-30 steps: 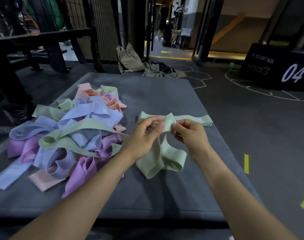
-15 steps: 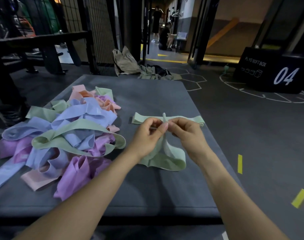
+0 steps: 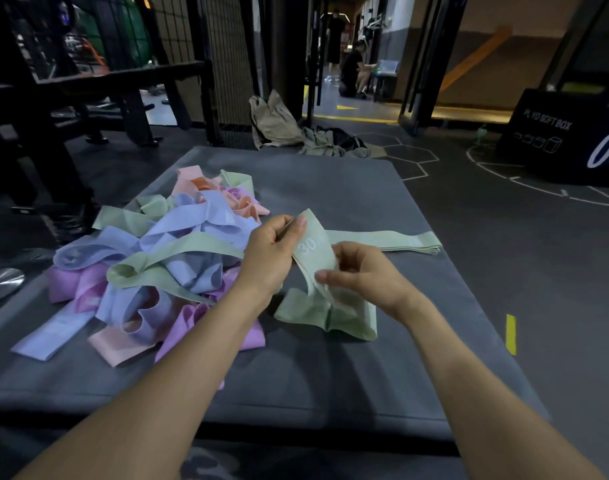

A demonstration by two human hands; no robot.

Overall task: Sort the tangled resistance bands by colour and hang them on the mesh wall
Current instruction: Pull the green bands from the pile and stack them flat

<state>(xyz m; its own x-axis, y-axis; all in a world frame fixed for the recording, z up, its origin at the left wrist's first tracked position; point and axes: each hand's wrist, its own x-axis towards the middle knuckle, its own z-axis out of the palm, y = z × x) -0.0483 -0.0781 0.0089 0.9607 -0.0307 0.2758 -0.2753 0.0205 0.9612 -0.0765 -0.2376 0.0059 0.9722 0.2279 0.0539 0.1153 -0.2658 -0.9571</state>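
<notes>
Head view. A green band (image 3: 315, 252) marked "30" was held at frame centre: the left hand (image 3: 270, 254) pinched its upper edge, and the right hand (image 3: 356, 271) pinched it lower down, so its held length ran steeply from upper left to lower right, the slack crumpled on the grey mat (image 3: 331, 375) beneath. The stack of flattened green bands (image 3: 386, 240) lay just beyond, long axis left to right, nearer the right hand. The tangled pile (image 3: 164, 268) occupied the left. Laying the band flat probably required turning it crosswise.
</notes>
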